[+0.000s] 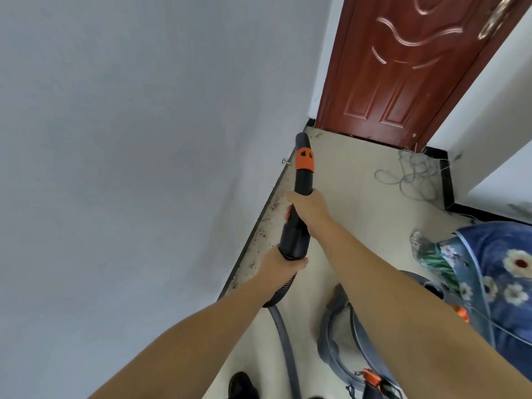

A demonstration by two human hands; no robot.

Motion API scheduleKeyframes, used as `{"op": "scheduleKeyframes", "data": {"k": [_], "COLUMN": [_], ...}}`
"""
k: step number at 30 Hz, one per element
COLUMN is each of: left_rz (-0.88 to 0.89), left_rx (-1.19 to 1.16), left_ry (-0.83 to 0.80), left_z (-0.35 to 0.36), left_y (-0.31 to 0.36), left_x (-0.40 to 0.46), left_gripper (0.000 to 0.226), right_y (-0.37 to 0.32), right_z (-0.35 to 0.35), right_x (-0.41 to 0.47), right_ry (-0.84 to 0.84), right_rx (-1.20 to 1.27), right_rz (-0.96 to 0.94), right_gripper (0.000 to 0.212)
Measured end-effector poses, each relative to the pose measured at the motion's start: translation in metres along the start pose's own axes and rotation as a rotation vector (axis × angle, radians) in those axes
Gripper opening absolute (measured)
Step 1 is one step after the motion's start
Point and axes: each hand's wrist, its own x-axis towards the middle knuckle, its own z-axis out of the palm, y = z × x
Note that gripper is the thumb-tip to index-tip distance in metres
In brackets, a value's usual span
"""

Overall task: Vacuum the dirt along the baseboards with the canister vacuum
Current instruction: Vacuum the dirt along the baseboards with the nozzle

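Observation:
I hold a black vacuum wand (302, 180) with an orange collar, pointing away from me along the left wall. My right hand (308, 207) grips its middle. My left hand (283, 264) grips its rear end, where the grey hose (283, 338) joins. The nozzle tip is near the far corner by the door. Reddish-brown dirt specks (266, 223) lie in a strip along the dark baseboard (253, 231) beneath the wand. The grey canister vacuum (351, 341) with orange clips sits on the floor at my lower right, partly hidden by my right arm.
A red-brown door (403, 67) closes the far end. A tangle of grey cord (411, 174) lies by the right baseboard. A blue floral fabric (495, 277) fills the right side. A metal door stop (286, 161) sticks out of the left wall. My shoe (241, 384) shows at the bottom.

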Motion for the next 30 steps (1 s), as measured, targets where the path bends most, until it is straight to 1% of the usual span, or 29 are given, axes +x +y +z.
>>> {"op": "scheduleKeyframes", "data": {"k": [4,9,12,18,21,23,26,30], "left_rz": [0.0,-0.01,-0.025,-0.128,-0.197,-0.219,-0.249,-0.274], "left_rx": [0.011,0.018,0.014,-0.006,0.085,0.123,0.137,0.166], "left_ry": [-0.06,-0.104,-0.132,-0.139,-0.199,-0.244,-0.271,-0.237], "left_z": [-0.011,-0.015,-0.019,-0.015,-0.005,0.002,0.013,0.015], "left_y": [0.014,0.033,0.046,0.071,0.091,0.111,0.133,0.144], "left_x": [0.038,0.09,0.128,0.246,0.312,0.35,0.391,0.431], "left_gripper": [0.015,0.013,0.016,0.016,0.014,0.013,0.013,0.01], "right_y": [-0.013,-0.028,-0.038,-0.053,-0.06,-0.07,-0.082,-0.094], "right_z": [0.003,0.004,0.005,0.002,-0.014,-0.029,-0.045,-0.047], "right_x": [0.036,0.09,0.13,0.249,0.316,0.356,0.401,0.441], "right_ry": [0.055,0.072,0.074,0.008,-0.015,0.0,-0.005,-0.042], "right_rx": [0.036,0.042,0.058,0.056,0.008,0.01,0.022,0.025], "right_rz": [0.013,0.044,0.085,0.162,0.232,0.273,0.312,0.302], "right_gripper": [0.016,0.015,0.015,0.012,0.012,0.011,0.013,0.018]}}
